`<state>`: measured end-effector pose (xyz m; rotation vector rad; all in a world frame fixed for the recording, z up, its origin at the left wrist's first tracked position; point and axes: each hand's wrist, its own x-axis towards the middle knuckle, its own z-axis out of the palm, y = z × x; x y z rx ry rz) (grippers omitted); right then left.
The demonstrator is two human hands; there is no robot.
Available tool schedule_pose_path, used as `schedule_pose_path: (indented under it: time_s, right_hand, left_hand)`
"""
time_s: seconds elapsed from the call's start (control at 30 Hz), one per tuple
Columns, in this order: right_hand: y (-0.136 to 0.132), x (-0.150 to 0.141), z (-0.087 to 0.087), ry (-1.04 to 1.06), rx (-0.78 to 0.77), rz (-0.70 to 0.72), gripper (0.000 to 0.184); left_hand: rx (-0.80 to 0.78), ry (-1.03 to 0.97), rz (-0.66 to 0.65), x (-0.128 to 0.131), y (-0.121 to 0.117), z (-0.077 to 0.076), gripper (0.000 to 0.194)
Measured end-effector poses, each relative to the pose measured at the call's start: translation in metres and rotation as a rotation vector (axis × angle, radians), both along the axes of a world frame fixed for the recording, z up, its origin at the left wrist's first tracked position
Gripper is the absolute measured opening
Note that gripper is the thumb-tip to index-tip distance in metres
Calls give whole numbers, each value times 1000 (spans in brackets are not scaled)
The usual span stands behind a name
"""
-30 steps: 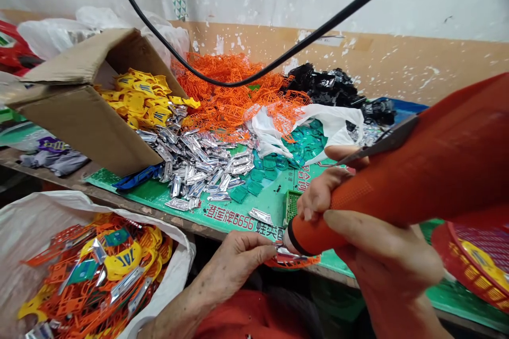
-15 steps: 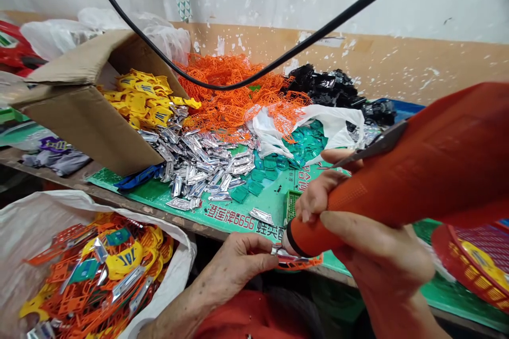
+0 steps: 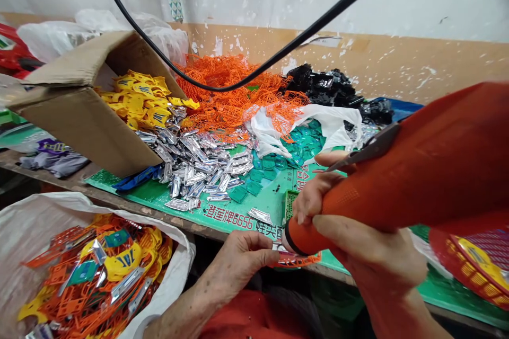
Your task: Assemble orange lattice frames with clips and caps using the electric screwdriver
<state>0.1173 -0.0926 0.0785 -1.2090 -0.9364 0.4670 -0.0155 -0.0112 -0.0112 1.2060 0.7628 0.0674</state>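
My right hand is wrapped around an orange electric screwdriver, which slants down to the left with its dark-ringed nose low near the table's front edge. Under that nose lies an orange plastic frame with a silver piece on it, partly hidden by the tool. My left hand pinches the left end of this orange frame between thumb and forefinger. Just behind the tool's nose are a small green basket and a loose silver strip.
Silver strips, yellow car-body parts, orange frames, green clear pieces and black parts are heaped behind. A cardboard box stands left, a filled white sack below. A black cable hangs across; a red basket is right.
The view has shifted very slightly. Both hands keep their grips, and the screwdriver's nose stays over the orange frame, which appears tilted a little differently.
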Motion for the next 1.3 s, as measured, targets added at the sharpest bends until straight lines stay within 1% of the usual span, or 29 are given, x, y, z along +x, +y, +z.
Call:
schedule_pose_path:
  time_s: [0.1,0.2,0.33,0.5,0.57,0.7,0.8,0.9,0.97,1.1,1.17,1.23,1.3]
  right_hand:
    - [-1,0,0,84,38,79,43]
    - [-2,1,-1,152,50,113,43]
    - [-3,2,-4,177,39,114,45]
    - [-2,4,-7,151,36,110,44]
    - [-3,6,-11,141,32,105,43]
    - [-5,11,-20,147,6,104,34]
    - [-3,11,-24,186,31,124,37]
    - [-1,7,-22,253,91,165,44]
    - [-1,6,-20,268,116,170,45]
    - [-6,4,-14,186,86,97,53]
    - [-10,3,-10,160,80,86,55]
    - [-12,3,-6,189,132,104,53]
    - [-12,5,-2,233,219,126,48]
  left_hand:
    - [0,-12,12,1,-1,0,26]
    - [17,-18,19,1,-2,-1,26]
    - [26,-27,20,1,-3,0,26]
    - [32,-23,29,1,-4,1,30]
    - [31,-28,32,0,-4,1,30]
    - [26,-34,53,-2,-6,2,25]
    - [36,-36,81,-3,-8,1,23]
    - [-3,-65,100,-5,-10,-1,22]
    - [-23,-78,109,-6,-10,-1,22]
    - [-5,-83,109,-7,-10,3,19]
    - [-3,-94,97,-7,-9,7,18]
    - [4,-102,86,-8,-8,9,19]
    - [8,-101,90,-9,-7,9,19]
